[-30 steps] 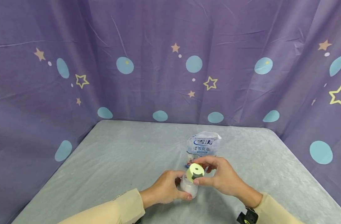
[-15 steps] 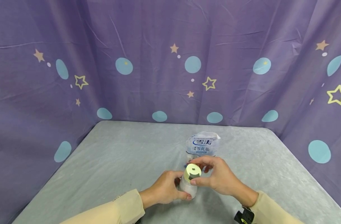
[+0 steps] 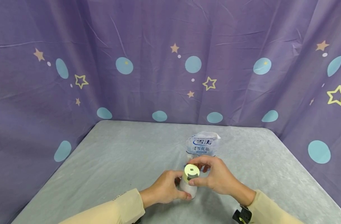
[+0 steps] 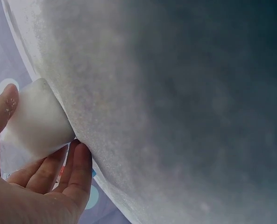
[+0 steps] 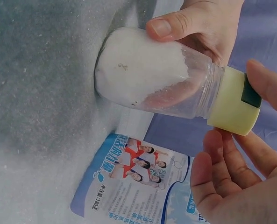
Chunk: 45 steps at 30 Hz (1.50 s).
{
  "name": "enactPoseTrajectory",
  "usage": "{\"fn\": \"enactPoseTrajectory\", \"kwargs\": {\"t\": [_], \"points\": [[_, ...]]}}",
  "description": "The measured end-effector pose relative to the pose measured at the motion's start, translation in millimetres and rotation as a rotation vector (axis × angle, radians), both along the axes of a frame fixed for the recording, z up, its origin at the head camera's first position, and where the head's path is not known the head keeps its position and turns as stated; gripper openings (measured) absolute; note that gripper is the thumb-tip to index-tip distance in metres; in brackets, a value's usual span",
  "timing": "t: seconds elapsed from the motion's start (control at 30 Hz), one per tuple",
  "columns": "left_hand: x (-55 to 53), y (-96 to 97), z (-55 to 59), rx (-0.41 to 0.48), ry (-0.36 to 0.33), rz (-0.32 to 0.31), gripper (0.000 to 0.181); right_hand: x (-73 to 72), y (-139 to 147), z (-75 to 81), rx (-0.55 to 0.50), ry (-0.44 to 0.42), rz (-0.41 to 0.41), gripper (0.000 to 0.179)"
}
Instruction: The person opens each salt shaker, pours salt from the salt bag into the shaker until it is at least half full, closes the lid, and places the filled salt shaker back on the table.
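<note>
A clear seasoning jar, partly filled with white grains, stands on the table near its front. My left hand grips the jar's body, thumb on the near side and fingers behind. On the jar's threaded neck sits a pale yellow cap with a dark green flap. My right hand pinches this cap between thumb and fingers. White specks cling to the left thumb in the left wrist view. Just behind the jar is a salt bag, its lower part covered by the right hand.
A grey cloth-covered table stretches out around the hands. Behind it and along the sides hangs a purple curtain printed with stars and blue dots.
The cap, tilted over the jar's mouth a second ago, has come left and down and now sits level on the neck. My right hand moved left with it; my left hand stayed still.
</note>
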<state>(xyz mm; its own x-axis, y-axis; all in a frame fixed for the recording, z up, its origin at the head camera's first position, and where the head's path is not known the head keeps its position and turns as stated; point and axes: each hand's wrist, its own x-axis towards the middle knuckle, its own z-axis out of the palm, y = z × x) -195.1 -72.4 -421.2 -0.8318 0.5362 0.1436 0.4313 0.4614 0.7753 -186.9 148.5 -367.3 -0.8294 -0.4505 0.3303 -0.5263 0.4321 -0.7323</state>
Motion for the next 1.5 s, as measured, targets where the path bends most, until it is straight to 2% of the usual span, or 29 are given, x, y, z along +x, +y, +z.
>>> {"fn": "enactPoseTrajectory", "kwargs": {"t": [0.4,0.73,1.17,1.5], "points": [[0.0,0.7,1.9,-0.01,-0.026,0.0,0.039,0.1,-2,0.3,0.019,-0.032,0.017,0.048],[-0.3,1.7,3.0,-0.015,-0.036,-0.003,0.04,-1.4,0,-1.1,0.03,-0.023,0.023,0.046],[0.1,3.2,3.3,-0.034,0.008,0.001,0.048,0.2,7,-1.7,0.021,0.002,0.02,0.048],[-0.3,5.3,5.7,-0.024,0.012,-0.032,0.048,3.1,17,-4.4,0.001,0.025,0.004,0.047]]}}
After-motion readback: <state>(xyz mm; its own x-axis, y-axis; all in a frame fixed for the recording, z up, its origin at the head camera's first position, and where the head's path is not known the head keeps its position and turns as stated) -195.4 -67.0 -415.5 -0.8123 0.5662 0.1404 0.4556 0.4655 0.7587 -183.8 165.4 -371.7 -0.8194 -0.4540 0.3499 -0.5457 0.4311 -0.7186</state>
